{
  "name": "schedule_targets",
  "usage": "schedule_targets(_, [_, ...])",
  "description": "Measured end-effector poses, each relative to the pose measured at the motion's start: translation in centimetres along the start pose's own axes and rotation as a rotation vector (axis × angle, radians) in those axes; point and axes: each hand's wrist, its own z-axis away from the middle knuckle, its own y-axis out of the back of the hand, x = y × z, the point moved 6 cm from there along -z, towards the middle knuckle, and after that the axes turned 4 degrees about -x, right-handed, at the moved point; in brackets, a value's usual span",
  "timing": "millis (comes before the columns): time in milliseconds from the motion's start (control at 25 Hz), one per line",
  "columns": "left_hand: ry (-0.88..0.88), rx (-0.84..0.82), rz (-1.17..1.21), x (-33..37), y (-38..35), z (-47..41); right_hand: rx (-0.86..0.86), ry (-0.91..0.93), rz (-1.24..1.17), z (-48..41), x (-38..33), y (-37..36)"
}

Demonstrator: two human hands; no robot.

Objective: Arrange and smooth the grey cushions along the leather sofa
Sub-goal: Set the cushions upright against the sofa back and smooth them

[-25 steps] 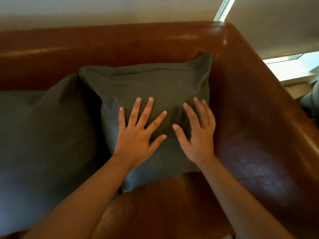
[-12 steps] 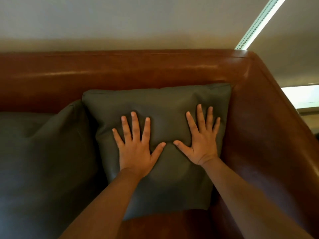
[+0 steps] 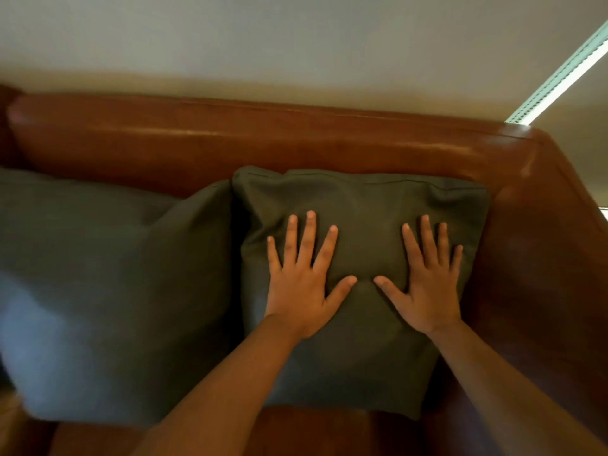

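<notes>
Cushion [image 3: 358,363] of creased grey fabric under flat left hand [image 3: 301,291], right hand [image 3: 427,292]

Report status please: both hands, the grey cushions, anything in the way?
Left hand and right hand flat, fingers spread, pressing the corner cushion. Second cushion beside it, to the left. No obstacle seen on the sofa.

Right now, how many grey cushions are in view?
2. The corner cushion is under the left hand and right hand; the left cushion abuts it. Others may lie out of frame.
</notes>
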Motion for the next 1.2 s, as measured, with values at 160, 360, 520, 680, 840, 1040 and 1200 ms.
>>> schedule_targets(160, [-0.007, 0.127, 0.043, -5.5, 5.1, 3.9, 0.013, -0.028, -0.035, 1.9, -0.9, 2.2])
schedule_targets(360, [0.315, 0.335, 0.176, -20.2, 10.3, 11.0, 0.28, -0.021, -0.187, 6.1, -10.2, 4.7])
schedule_targets(520, [0.146, 0.328, 0.287, -22.7, 13.3, 10.9, 0.372, 0.01, -0.208, 3.8, -17.9, 5.7])
schedule_targets(680, [-0.099, 0.257, 0.416, -15.7, 15.5, 4.9, 0.287, -0.119, -0.148, -1.7, -15.0, 9.4])
schedule_targets(840, [-0.208, 0.108, 0.252, -7.5, 14.1, -1.9, -0.052, -0.162, 0.216, -5.1, -8.3, 11.5])
schedule_targets(1040, [0.072, -0.032, 0.014, -7.3, 10.1, -5.5, -0.271, -0.152, 0.46, -7.2, -1.5, 10.6])
schedule_targets(1200, [0.084, -0.047, -0.096, -8.9, 9.9, -6.2, -0.252, -0.064, 0.509, -8.0, 0.5, 11.1])
